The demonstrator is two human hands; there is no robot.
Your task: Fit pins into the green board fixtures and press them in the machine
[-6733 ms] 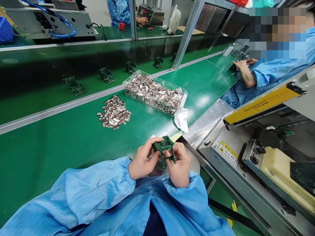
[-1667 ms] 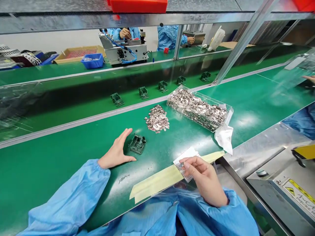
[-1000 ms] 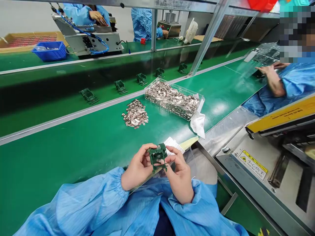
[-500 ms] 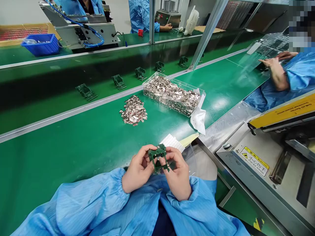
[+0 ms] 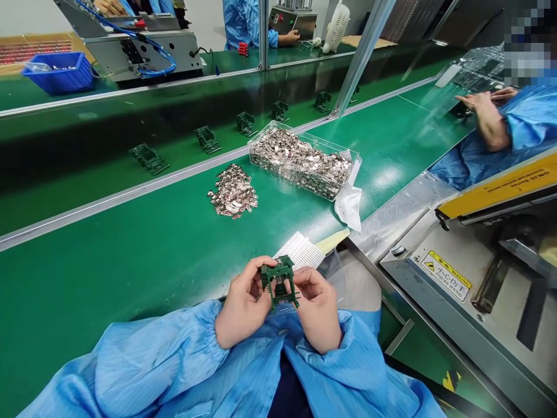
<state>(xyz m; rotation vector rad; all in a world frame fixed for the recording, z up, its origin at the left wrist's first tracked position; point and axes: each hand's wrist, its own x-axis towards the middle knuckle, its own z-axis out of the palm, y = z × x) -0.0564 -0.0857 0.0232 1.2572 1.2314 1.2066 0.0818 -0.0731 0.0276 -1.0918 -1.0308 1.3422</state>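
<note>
Held between both hands, close in front of my chest, is a dark green open frame-like part (image 5: 282, 268) with thin prongs at its lower right. My left hand (image 5: 243, 306) grips its left side, the thumb pressed to the near face. At the right side, the bent fingers of my right hand (image 5: 321, 309) are closed on it, their tips partly hidden. Just behind the part lies a white sheet with rows of small marks (image 5: 300, 249). Further back on the green table (image 5: 130, 249) is a loose pile of small shiny metal pieces (image 5: 234, 191).
A clear plastic box (image 5: 304, 184) full of similar metal pieces stands behind the pile, a crumpled white bag (image 5: 349, 209) at its corner. Several green frames (image 5: 148, 158) sit along the conveyor belt. A machine with a warning label (image 5: 447, 277) stands right; a co-worker's hand (image 5: 481, 107) is beyond.
The green frame has tilted slightly in my hands, showing more of its prongs. My right fingers have shifted a little along its right side. The whole view has moved slightly.
</note>
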